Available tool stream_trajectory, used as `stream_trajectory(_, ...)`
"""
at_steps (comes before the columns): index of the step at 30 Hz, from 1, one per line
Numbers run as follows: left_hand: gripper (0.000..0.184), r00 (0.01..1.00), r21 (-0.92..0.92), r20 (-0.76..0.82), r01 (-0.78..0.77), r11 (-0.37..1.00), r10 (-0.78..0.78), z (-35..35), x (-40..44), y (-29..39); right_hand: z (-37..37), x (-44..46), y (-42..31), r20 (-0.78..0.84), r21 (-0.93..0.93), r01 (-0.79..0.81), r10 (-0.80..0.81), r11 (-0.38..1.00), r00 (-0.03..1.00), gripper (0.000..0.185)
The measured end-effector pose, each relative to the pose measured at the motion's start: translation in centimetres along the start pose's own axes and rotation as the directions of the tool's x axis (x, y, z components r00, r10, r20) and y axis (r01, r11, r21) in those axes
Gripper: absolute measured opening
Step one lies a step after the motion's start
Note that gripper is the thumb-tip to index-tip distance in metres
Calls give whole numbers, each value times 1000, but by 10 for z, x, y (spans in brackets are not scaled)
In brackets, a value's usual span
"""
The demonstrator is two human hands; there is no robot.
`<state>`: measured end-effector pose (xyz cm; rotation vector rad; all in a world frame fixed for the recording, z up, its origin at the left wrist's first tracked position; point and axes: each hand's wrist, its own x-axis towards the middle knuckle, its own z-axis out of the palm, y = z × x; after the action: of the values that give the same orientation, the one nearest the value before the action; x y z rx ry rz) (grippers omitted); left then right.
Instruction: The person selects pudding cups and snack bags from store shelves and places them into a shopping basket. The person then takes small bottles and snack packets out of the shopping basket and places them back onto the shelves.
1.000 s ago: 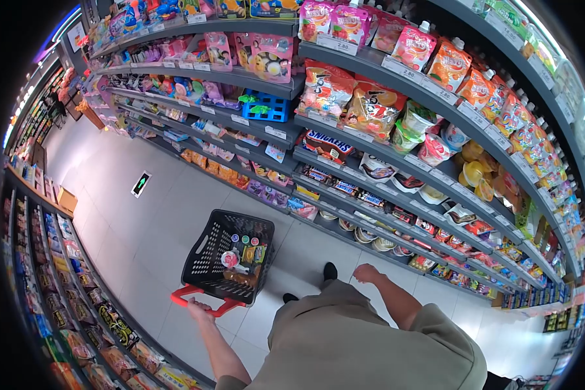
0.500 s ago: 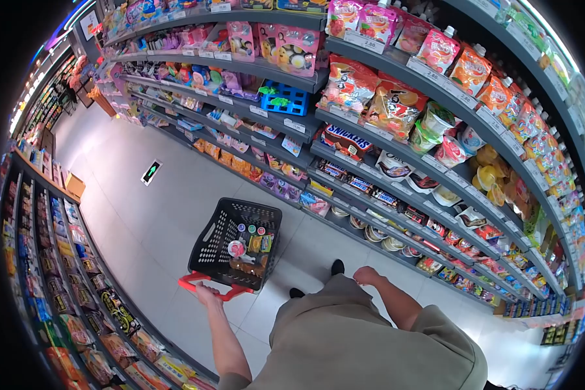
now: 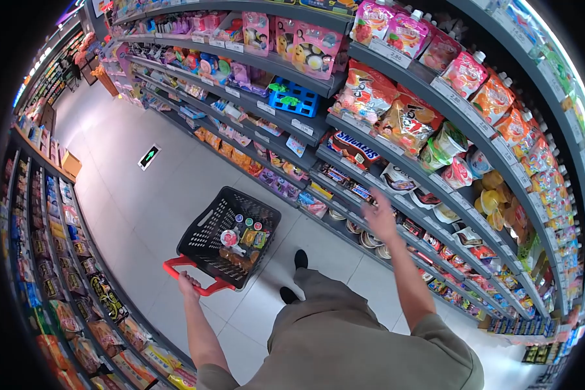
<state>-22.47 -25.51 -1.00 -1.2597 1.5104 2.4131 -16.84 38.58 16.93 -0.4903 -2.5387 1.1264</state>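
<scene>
Left hand (image 3: 188, 286): clamped on the red handle (image 3: 220, 286), the fingers wrapped around its bar.
Basket (image 3: 201, 229): black, with holes in its walls, at the near end of the aisle, left of the person's legs; its mouth faces up, and I cannot tell whether its base touches the floor (image 3: 120, 214).
In the basket: a white and pink tub (image 3: 229, 238), a green and yellow packet (image 3: 259, 240) to its right, a brown item (image 3: 238, 260) nearer the handle side, and three small round lids along the far side.
Right hand (image 3: 379, 214): raised on the right, the fingers stretched out and apart, with nothing seen in them; blurred, and I cannot tell whether they touch the shelf.
Nearest the right hand: the row of chocolate bars (image 3: 359, 190), on the shelf below the large Snickers bag (image 3: 355, 149).
Higher on the right shelves: two big candy bags (image 3: 368, 91), with drink pouches (image 3: 465, 75) above and to the right.
Farther left on those shelves: a blue crate (image 3: 294, 100).
Floor sign (image 3: 149, 156): a green arrow, beyond the basket.
Left shelves (image 3: 71, 281): packed with packets.
</scene>
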Motion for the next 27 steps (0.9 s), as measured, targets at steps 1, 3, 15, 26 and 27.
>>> stream_trajectory(1, 25, 999, 90, -32, -19, 996, 22, -1, 1, -1, -22, 26, -39, -45, 44, 27, -25, 999, 999, 62)
stream_trajectory(3, 26, 996, 184, -65, -52, 982, 65, -3, 6, -3, -47, 75, -74, -199, 162, 131, -97, 978, 975, 61)
stream_trajectory(15, 63, 956, 498, -166, -130, 857, 242, 5, -35, -2, -64, 230, -115, -389, 196, -1, 78, 981, 918, 75)
stream_trajectory(26, 70, 933, 570, -270, -43, 821, 237, -13, -60, 24, -54, 263, -104, -461, 24, 133, -107, 991, 881, 30)
stream_trajectory(27, 70, 936, 563, -264, -48, 825, 234, -15, -48, 29, -50, 261, -105, -499, -69, 199, -207, 978, 842, 30)
